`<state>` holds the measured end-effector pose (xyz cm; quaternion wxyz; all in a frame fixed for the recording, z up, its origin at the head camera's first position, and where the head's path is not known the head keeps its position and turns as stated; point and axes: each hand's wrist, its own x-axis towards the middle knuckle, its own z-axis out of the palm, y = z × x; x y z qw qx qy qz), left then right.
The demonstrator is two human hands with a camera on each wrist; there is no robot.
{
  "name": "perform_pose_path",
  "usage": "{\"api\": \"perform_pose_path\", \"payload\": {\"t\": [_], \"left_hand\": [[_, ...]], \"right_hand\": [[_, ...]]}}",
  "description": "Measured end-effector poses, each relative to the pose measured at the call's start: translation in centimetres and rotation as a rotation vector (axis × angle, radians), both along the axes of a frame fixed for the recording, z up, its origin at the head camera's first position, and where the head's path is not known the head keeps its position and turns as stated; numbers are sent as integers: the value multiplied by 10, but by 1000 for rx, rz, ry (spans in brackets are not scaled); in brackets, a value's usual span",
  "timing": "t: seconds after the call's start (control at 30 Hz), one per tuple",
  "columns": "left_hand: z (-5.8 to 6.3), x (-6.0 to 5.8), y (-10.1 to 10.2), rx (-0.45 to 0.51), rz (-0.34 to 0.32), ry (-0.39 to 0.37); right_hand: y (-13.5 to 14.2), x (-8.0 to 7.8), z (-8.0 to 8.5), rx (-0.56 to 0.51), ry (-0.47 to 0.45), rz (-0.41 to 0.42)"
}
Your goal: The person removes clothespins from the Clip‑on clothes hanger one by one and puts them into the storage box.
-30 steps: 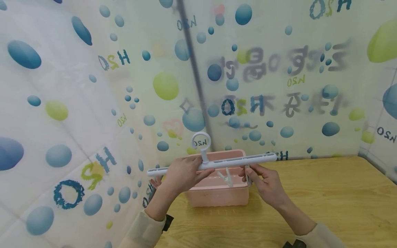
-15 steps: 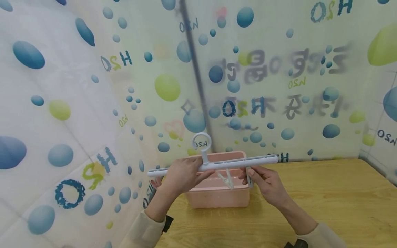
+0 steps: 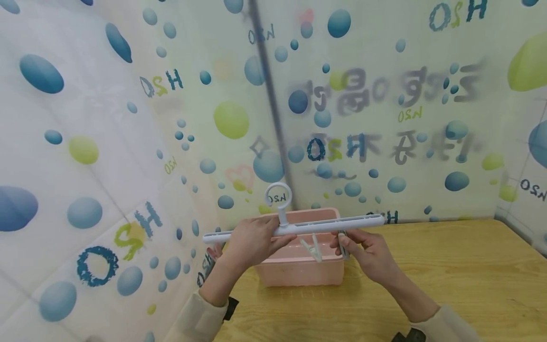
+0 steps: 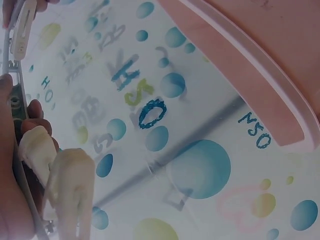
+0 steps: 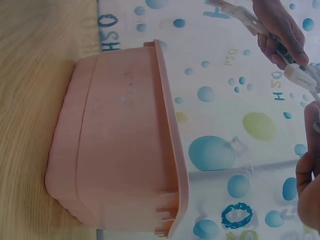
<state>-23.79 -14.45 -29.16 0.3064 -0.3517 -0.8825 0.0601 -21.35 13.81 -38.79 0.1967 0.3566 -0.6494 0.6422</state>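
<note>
My left hand [image 3: 252, 240] grips a white hanger [image 3: 329, 224] by its straight bar, just left of the upright hook [image 3: 278, 194]. The hanger is held level above a pink basket [image 3: 301, 274]. A whitish clip [image 3: 314, 248] hangs from the middle of the bar. Farther right, my right hand [image 3: 369, 251] pinches a second clip [image 3: 344, 244] between thumb and fingers, right under the bar. A pinkish piece [image 3: 215, 251] shows below the left end, partly behind the left wrist. Pale clips [image 4: 72, 185] stand out close beside the left hand in the left wrist view.
The pink basket stands on a wood-grain table [image 3: 453, 275], near a patterned curtain [image 3: 384, 95] that rises behind it. More of the curtain [image 3: 107, 142] closes off the left side. Dark straps [image 3: 410, 335] sit at both wrists.
Both hands keep their hold on the hanger and the clip. The head view has shifted slightly, and the clip in the right hand sits a little differently than a second ago.
</note>
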Motion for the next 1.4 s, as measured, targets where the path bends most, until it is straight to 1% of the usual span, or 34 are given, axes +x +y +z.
{"api": "perform_pose_path", "payload": {"t": [0.07, 0.2, 0.3, 0.37, 0.43, 0.47, 0.5, 0.57, 0.63, 0.7, 0.77, 0.8, 0.87, 0.9, 0.97, 1.07, 1.13, 1.27, 1.4], "left_hand": [[0, 1, 0, -2, 4, 4], [1, 2, 0, -2, 6, 14], [2, 1, -1, 2, 5, 18], [1, 1, -1, 3, 3, 13], [0, 1, -1, 8, -2, 8], [0, 1, -1, 9, -3, 8], [0, 1, -1, 13, -4, 6], [-1, 2, -1, 14, -3, 8], [-1, 2, 0, 11, 0, 13], [-1, 2, 0, 6, 3, 17], [0, 2, 0, 4, 3, 16], [0, 2, 0, 3, 3, 15], [0, 3, -1, 2, 6, 15], [0, 3, -1, 3, 6, 14], [0, 3, -1, 5, 5, 20], [-1, 2, -1, 18, -11, 34], [-2, 2, -1, 26, -22, 41], [-2, 2, -1, 17, -20, 47], [-1, 2, -1, 6, -12, 31]], "right_hand": [[0, 1, 0, 37, 36, -68], [-2, 3, 1, 101, 72, -199], [-3, 2, 1, 138, 72, -286], [-3, 2, 0, 152, 50, -315], [-2, 1, -1, 157, 5, -292], [-1, 1, -1, 148, -20, -253], [0, 0, -1, 136, -51, -197], [2, -3, -1, 98, -97, -51], [3, -7, -1, 44, -128, 138], [3, -11, -1, -19, -181, 347], [2, -14, -1, -69, -239, 524], [1, -15, -1, -94, -273, 604], [0, -17, -1, -134, -337, 722], [-1, -17, -1, -144, -353, 763], [-2, -17, -2, -156, -355, 823], [-4, -18, -2, -167, -348, 881], [-5, -18, -1, -170, -341, 907], [-6, -18, -1, -177, -345, 965], [-8, -17, -1, -206, -358, 984]]}}
